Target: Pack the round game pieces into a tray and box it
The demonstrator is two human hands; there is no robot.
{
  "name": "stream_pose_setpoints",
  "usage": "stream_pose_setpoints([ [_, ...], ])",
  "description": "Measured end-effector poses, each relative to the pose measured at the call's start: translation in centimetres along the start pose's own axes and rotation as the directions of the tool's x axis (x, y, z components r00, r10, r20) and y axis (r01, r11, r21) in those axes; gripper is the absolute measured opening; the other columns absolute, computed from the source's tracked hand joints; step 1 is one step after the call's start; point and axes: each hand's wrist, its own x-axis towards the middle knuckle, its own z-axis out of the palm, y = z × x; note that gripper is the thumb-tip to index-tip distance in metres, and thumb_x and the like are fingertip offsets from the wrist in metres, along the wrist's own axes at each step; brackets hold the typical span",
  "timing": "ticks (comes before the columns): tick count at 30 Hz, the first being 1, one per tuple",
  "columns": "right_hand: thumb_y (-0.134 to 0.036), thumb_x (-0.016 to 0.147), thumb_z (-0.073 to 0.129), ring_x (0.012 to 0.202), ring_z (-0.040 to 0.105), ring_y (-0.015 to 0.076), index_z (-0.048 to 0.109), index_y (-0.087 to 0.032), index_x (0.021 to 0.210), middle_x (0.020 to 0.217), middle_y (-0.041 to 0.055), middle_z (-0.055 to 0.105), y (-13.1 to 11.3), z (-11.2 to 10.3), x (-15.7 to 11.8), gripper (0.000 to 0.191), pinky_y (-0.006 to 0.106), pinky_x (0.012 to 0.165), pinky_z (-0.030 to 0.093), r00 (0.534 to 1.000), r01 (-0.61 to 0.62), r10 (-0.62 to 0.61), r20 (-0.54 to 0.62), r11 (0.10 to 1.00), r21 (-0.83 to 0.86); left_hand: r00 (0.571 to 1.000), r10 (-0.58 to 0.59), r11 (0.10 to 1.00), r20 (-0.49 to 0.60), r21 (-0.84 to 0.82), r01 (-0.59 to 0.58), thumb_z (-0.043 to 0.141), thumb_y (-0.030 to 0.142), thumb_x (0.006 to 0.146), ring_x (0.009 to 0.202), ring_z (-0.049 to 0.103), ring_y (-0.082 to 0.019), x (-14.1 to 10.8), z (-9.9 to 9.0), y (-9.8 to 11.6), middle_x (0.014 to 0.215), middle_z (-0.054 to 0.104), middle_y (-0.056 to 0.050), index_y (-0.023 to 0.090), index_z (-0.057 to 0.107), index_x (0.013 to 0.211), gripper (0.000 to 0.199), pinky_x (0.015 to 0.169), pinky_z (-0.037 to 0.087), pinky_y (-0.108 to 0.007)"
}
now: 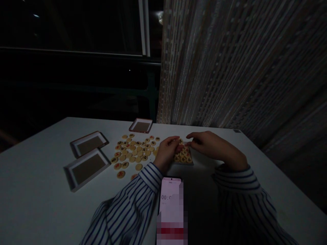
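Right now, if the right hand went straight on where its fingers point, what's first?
The right hand would likely meet the xiangqi piece at the left hand's fingertips; depth is unclear.

L hand (166,149): curled inwd | R hand (208,144): arched, fgrs (194,135) parted

The phone (170,207) shows "00:", the rest obscured; discs (144,158) bear red or black characters, too small to read.

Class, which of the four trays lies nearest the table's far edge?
The tray beyond the scattered pieces; two trays lie nearer, at left; the fourth, by the left hand, holds pieces.
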Motion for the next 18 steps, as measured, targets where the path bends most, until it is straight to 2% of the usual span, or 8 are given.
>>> stream_pose_setpoints([
  [10,-0.030,0.082,0.046,0.078,0.062,0.0169,0.061,-0.018,0.109,0.086,0.0056,0.069,1.2,0.7,0.4,0.033,0.025,0.067,0.041,1.000,-0.010,0.010,-0.011,1.000,-0.018,0.998,-0.036,0.999,0.051,0.029,0.034,0.057,0.012,0.078,0.065,0.064,-0.010,0.7,0.5,-0.1,0.070,0.067,-0.004,0.011,0.062,0.090,0.013,0.065,0.051,-0.022],
  [18,-0.025,0.081,0.047,0.078,0.061,0.0163,0.062,-0.019,0.107,0.087,0.0053,0.068,1.2,1.6,1.1,0.030,0.024,0.066,0.040,0.998,-0.022,0.023,0.064,1.000,-0.021,0.998,-0.029,0.996,0.057,0.092,0.024,0.062,0.018,0.072,0.050,0.054,-0.007,0.6,0.5,-0.3,0.057,0.062,0.000,0.011,0.065,0.082,0.012,0.053,0.044,-0.019],
])
